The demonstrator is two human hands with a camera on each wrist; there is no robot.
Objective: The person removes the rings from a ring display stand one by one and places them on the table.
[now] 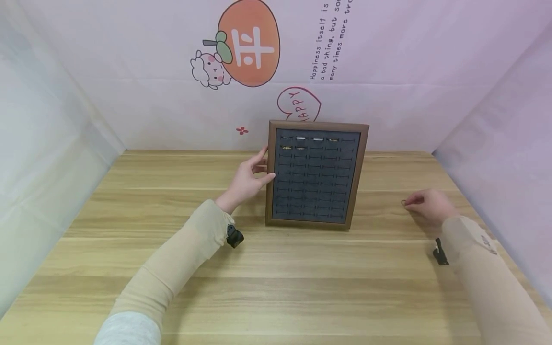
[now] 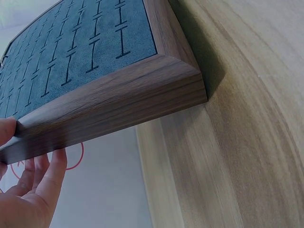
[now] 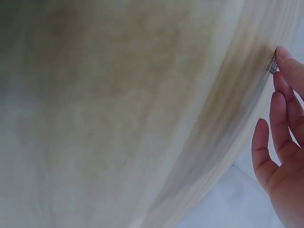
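Note:
A wood-framed ring display tray (image 1: 316, 191) with a dark slotted pad stands propped up in the middle, tilted back. Several rings (image 1: 317, 139) sit in its top row and two more at the left of the second row. My left hand (image 1: 247, 181) grips the tray's left side, thumb on the front of the frame (image 2: 109, 107) and fingers behind it. Off to the right, my right hand (image 1: 431, 206) pinches a small ring (image 1: 403, 202) between thumb and index finger, just above the table. A sparkly part of that ring (image 3: 273, 67) shows in the right wrist view.
The wood-grain table (image 1: 276, 297) extends under both arms. A printed white cloth (image 1: 164, 110) hangs behind the tray, with plain cloth walls at both sides. Black wrist cameras (image 1: 235, 236) are strapped under the beige sleeves.

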